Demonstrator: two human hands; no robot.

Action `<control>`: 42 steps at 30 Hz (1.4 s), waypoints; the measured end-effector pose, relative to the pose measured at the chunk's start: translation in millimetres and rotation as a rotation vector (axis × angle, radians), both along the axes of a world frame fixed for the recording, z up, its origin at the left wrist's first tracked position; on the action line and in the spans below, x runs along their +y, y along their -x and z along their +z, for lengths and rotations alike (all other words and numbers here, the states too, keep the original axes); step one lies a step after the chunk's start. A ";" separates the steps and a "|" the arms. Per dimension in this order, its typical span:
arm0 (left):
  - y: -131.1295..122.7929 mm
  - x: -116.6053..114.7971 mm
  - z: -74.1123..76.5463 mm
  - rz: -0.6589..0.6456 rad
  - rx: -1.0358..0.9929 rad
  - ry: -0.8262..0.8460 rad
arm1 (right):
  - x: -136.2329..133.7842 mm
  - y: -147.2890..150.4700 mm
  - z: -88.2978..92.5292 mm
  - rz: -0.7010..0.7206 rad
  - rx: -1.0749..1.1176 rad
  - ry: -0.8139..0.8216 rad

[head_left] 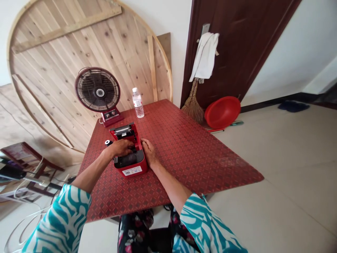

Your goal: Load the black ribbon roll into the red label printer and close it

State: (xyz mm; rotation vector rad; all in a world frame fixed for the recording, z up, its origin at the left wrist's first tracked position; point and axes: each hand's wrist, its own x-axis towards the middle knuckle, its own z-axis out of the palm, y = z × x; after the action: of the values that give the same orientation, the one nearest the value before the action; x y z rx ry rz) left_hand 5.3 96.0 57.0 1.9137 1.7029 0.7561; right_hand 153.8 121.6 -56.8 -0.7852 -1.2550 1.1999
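Note:
A small red printer (131, 170) with its lid (123, 130) tipped open sits on the red patterned table (189, 154). My left hand (121, 147) reaches over the open compartment, fingers curled down into it; what they touch is hidden. My right hand (149, 151) rests flat against the printer's right side, fingers together. A small black and white roll (107, 142) lies on the table just left of the printer, beside my left wrist.
A red desk fan (98, 92) and a plastic water bottle (138, 102) stand at the table's far edge. A round wooden tabletop (65, 52) leans on the wall behind. A broom (193, 103), red basin (222, 111) and dark door (237, 45) are at right. A stool and cables (26, 165) lie left.

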 end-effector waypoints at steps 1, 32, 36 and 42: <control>-0.5 -1.4 1.0 -0.052 0.106 0.042 | 0.1 -0.1 0.0 -0.003 -0.001 -0.007; 80.1 -92.4 -62.8 0.546 -0.460 -0.209 | 1.0 -2.1 -3.9 0.037 0.007 0.028; 85.5 -80.7 -43.0 0.562 -0.438 -0.204 | 0.3 -2.4 -2.3 0.037 0.009 0.035; 98.1 -36.6 -35.9 0.666 -0.513 0.001 | 1.5 -2.6 -3.0 0.028 -0.019 0.013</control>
State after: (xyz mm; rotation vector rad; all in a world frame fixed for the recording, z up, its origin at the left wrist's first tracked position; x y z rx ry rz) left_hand -92.8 59.4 21.1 0.9853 1.9672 1.3416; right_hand 156.4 123.1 -59.8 -0.7922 -1.2787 1.2266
